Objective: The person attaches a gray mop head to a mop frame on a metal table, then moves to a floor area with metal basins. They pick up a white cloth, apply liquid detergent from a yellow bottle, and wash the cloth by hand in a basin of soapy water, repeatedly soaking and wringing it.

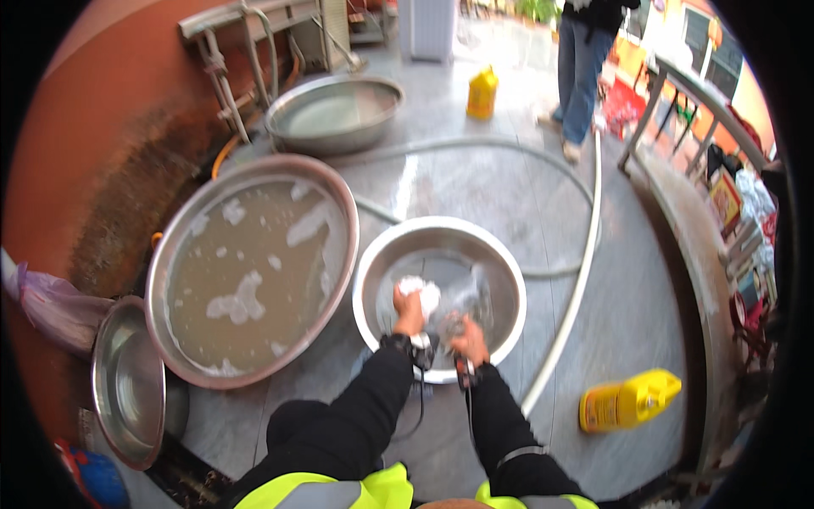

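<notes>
A round metal basin (439, 224) stands on the floor in front of me, and both my hands are inside its rim. My left hand (410, 312) grips a wad of white material (427, 295), perhaps a cloth or scrubber. On the right side, my right hand (470, 342) has its fingers curled around a clear, glass-like object (453, 326), which is blurred. Farther in, more shiny, see-through material (472, 294) shows in the basin; I cannot tell whether it is glassware or water.
To the left sits a large metal tub (346, 210) of cloudy, foamy water. Beyond it is another tub (397, 95); a smaller basin (127, 375) leans at left. A pale hose (575, 299) loops across the floor. Yellow jugs (626, 401) stand about. A person (582, 70) stands farther off.
</notes>
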Demonstrator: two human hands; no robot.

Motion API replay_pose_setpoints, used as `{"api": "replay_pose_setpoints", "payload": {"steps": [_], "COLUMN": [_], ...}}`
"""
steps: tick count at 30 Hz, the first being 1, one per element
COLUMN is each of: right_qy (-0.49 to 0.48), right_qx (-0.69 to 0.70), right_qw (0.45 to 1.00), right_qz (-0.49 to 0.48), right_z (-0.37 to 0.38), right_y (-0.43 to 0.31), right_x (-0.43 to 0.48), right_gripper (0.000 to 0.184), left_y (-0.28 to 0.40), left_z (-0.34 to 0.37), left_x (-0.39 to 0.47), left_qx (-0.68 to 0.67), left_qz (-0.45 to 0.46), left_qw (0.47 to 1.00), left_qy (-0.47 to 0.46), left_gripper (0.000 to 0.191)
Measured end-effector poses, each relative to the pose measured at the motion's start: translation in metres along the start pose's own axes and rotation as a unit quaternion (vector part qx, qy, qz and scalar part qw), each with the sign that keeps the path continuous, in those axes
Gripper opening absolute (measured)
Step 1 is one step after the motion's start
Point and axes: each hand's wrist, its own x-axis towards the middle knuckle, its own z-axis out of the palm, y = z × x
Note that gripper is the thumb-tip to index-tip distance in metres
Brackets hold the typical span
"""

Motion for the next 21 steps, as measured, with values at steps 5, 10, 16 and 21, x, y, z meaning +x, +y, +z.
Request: {"api": "replay_pose_setpoints", "payload": {"steps": [5,10,16,21], "right_qy": [-0.063,0.098,-0.019,0.007], "right_qx": [-0.096,-0.611,0.059,0.073], "right_qw": [0.992,0.727,0.995,0.992], "right_qz": [0.047,-0.297,-0.076,-0.104], "right_z": [0.100,0.123,0.084,0.110], "right_y": [-0.031,-0.062,-0.069,-0.053], "right_x": [-0.009,-0.041,-0.026,-0.054], "right_gripper": [0.034,0.048,0.044,0.032], "left_y": [-0.013,0.009,0.000,0.013], "left_z": [-0.013,0.025,0.069,0.084], "left_x": [-0.004,-0.060,-0.130,-0.147], "left_qx": [0.239,0.129,0.250,0.495], "left_qz": [0.000,-0.074,0.034,0.285], "left_qw": [0.961,0.987,0.949,0.811], "left_qy": [0.137,-0.063,-0.188,-0.124], "left_gripper": [0.034,0.045,0.032,0.028]}}
